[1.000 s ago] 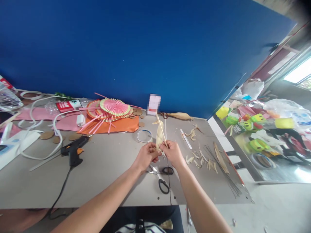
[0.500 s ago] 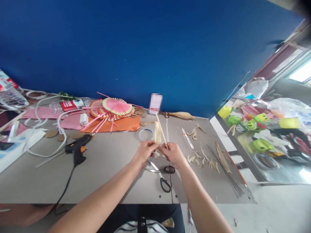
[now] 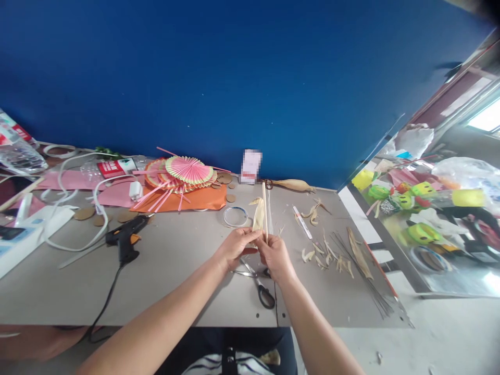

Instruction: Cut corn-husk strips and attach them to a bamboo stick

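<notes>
Pinched in my left hand point(image 3: 236, 245) is a pale dried husk strip point(image 3: 258, 214), standing upright above the fingers. My right hand point(image 3: 276, 255) is closed on a thin wooden stick point(image 3: 264, 208), which points away from me just to the right of the husk. Both hands meet over the table, fingertips touching. Under them lie scissors point(image 3: 266, 298) with black handles, partly covered by my right hand. A roll of tape point(image 3: 235, 216) rests beyond my left hand. To the right are a white marker pen point(image 3: 302, 223) and several curled husk scraps point(image 3: 324, 254).
A black hot glue gun point(image 3: 125, 240) lies at left, its cord running off the front edge. Behind it are pleated paper fans point(image 3: 187, 172), orange paper point(image 3: 203, 199) and a white power strip point(image 3: 31, 234). Thin wires point(image 3: 363, 276) lie at right. A blue panel point(image 3: 234, 78) closes the back.
The stick has swung from leaning left to nearly straight beside the husk. The husk's top now folds over and looks shorter. My right hand has shifted slightly left, covering more of the scissors.
</notes>
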A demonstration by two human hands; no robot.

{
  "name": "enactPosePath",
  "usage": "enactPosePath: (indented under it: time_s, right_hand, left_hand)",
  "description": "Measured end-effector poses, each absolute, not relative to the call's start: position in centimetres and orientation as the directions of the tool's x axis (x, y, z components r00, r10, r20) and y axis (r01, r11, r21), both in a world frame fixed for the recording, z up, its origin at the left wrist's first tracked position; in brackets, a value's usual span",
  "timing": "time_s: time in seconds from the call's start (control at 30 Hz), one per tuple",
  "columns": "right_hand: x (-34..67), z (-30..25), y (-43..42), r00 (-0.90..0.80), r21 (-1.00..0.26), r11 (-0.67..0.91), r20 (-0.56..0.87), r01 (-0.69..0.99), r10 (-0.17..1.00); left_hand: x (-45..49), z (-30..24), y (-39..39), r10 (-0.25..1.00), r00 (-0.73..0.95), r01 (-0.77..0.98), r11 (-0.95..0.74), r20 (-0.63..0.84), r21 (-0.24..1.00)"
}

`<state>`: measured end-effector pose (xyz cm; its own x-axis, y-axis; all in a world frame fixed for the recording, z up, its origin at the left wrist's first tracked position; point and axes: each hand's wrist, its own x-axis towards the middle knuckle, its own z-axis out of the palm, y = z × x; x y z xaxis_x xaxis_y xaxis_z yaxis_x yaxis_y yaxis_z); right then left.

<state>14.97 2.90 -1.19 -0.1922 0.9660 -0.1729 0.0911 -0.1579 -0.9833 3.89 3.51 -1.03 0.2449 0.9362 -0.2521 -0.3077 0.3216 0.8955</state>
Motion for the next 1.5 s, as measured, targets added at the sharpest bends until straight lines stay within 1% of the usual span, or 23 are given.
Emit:
enactPosePath:
  time_s: [0.03, 0.1, 0.17, 0.23, 0.27, 0.33, 0.4, 0.47, 0.53, 0.63, 0.7, 0.77, 0.87, 0.9, 0.97, 1.03, 1.1, 1.2, 1.3, 1.4, 1.5]
  right_hand:
    - [15.0, -1.1, 2.9, -0.204, -0.986, -0.124, -0.144, 0.107, 0.968]
    - [15.5, -0.9, 3.0, -0.222, -0.988, -0.053, -0.084, 0.146, 0.971]
    - [16.3, -0.4, 3.2, -0.172, -0.988, -0.014, -0.041, 0.156, 0.984]
    - [17.1, 0.2, 3.4, -0.133, -0.991, -0.016, -0.034, 0.130, 0.991]
    - [17.5, 0.6, 3.6, -0.164, -0.992, -0.037, -0.056, 0.117, 0.985]
    - [17.9, 1.4, 3.8, -0.313, -0.987, -0.123, -0.150, 0.104, 0.938]
    - [18.1, 2.0, 4.0, -0.470, -0.966, -0.236, -0.258, 0.106, 0.844]
    - [18.0, 2.3, 4.2, -0.569, -0.947, -0.306, -0.306, 0.098, 0.763]
    - [18.0, 2.3, 4.5, -0.611, -0.939, -0.333, -0.316, 0.089, 0.726]
    - [18.0, 1.7, 4.8, -0.604, -0.937, -0.335, -0.326, 0.103, 0.727]
    - [17.9, 1.1, 5.0, -0.574, -0.940, -0.307, -0.333, 0.146, 0.748]
    - [17.7, 0.5, 5.0, -0.519, -0.954, -0.219, -0.296, 0.205, 0.802]
    - [17.5, -0.4, 5.1, -0.426, -0.948, 0.013, -0.132, 0.319, 0.895]
    - [17.6, -0.5, 5.1, -0.407, -0.924, 0.083, -0.083, 0.373, 0.910]
    - [17.8, -0.6, 5.2, -0.388, -0.840, 0.187, -0.030, 0.509, 0.921]
    - [18.1, -0.2, 5.3, -0.373, -0.709, 0.264, 0.002, 0.654, 0.928]
    - [18.3, 0.3, 5.4, -0.360, -0.549, 0.318, 0.032, 0.773, 0.932]
    - [18.4, 1.2, 5.7, -0.361, -0.330, 0.352, 0.033, 0.876, 0.932]
    - [18.1, 1.9, 6.3, -0.365, -0.154, 0.360, -0.002, 0.920, 0.931]
    - [17.8, 2.3, 7.0, -0.341, -0.067, 0.338, -0.029, 0.939, 0.940]
    - [17.6, 2.5, 7.7, -0.318, -0.063, 0.316, -0.034, 0.947, 0.947]
  left_hand:
    - [3.7, -1.0, 3.5, 0.928, 0.260, -0.309, 0.341, -0.266, 0.888]
    - [3.3, -1.1, 3.6, 0.940, 0.212, -0.318, 0.326, -0.269, 0.890]
    - [2.8, -1.2, 3.8, 0.955, 0.128, -0.288, 0.292, -0.266, 0.912]
    - [2.4, -1.2, 3.9, 0.962, 0.082, -0.216, 0.274, -0.262, 0.937]
    - [2.2, -1.1, 3.9, 0.963, 0.082, -0.177, 0.268, -0.258, 0.947]
    - [2.2, -0.8, 3.8, 0.965, 0.113, -0.121, 0.251, -0.237, 0.961]
    - [2.2, -0.3, 3.5, 0.965, 0.157, -0.085, 0.225, -0.210, 0.971]
    - [2.3, 0.1, 3.2, 0.963, 0.198, -0.050, 0.198, -0.184, 0.979]
    - [2.4, 0.3, 2.9, 0.960, 0.226, -0.015, 0.174, -0.167, 0.985]
    - [2.3, 0.4, 2.6, 0.958, 0.246, 0.027, 0.146, -0.148, 0.989]
    - [2.3, 0.3, 2.5, 0.958, 0.243, 0.050, 0.141, -0.149, 0.989]
    - [2.5, 0.1, 2.5, 0.960, 0.212, 0.069, 0.173, -0.184, 0.982]
    - [2.8, -0.1, 2.3, 0.955, 0.173, 0.061, 0.233, -0.240, 0.971]
    - [2.9, -0.2, 2.3, 0.952, 0.168, 0.042, 0.253, -0.257, 0.966]
    - [3.1, -0.5, 2.1, 0.936, 0.159, -0.019, 0.321, -0.314, 0.947]
    - [3.1, -0.7, 2.0, 0.904, 0.153, -0.099, 0.416, -0.399, 0.904]
    - [3.0, -0.8, 1.9, 0.870, 0.160, -0.174, 0.489, -0.466, 0.855]
    - [2.9, -0.8, 1.8, 0.847, 0.172, -0.247, 0.532, -0.503, 0.810]
    - [2.8, -0.6, 1.6, 0.841, 0.166, -0.278, 0.541, -0.515, 0.794]
    - [2.6, -0.5, 1.6, 0.849, 0.155, -0.292, 0.528, -0.505, 0.797]
    - [2.5, -0.5, 1.7, 0.851, 0.141, -0.306, 0.524, -0.506, 0.795]
